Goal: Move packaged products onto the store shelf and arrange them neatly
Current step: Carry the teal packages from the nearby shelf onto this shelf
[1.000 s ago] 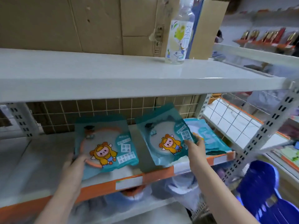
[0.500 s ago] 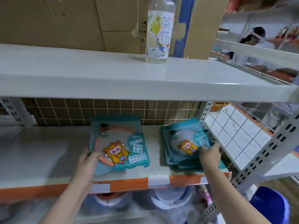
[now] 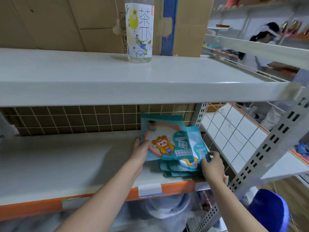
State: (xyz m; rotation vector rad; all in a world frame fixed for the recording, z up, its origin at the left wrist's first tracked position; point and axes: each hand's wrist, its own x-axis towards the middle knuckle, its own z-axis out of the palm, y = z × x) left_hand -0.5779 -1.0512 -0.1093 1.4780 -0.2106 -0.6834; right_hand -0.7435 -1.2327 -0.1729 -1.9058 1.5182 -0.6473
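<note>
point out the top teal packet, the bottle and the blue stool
top teal packet [image 3: 164, 143], head view, on the cartoon print
bottle [image 3: 139, 32], head view, middle of its label
blue stool [image 3: 269, 213], head view, on its seat

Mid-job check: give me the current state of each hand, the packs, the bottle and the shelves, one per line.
left hand: grips the top teal pack at its left edge.
right hand: fingers curled on the stack's right edge.
top teal pack: face up, tilted, partly over the stack.
stack of teal packs: lying flat, edges fanned, uneven.
bottle: upright on the upper shelf.
upper shelf: holds the bottle.
middle shelf: holds the packs at its right end.
</note>
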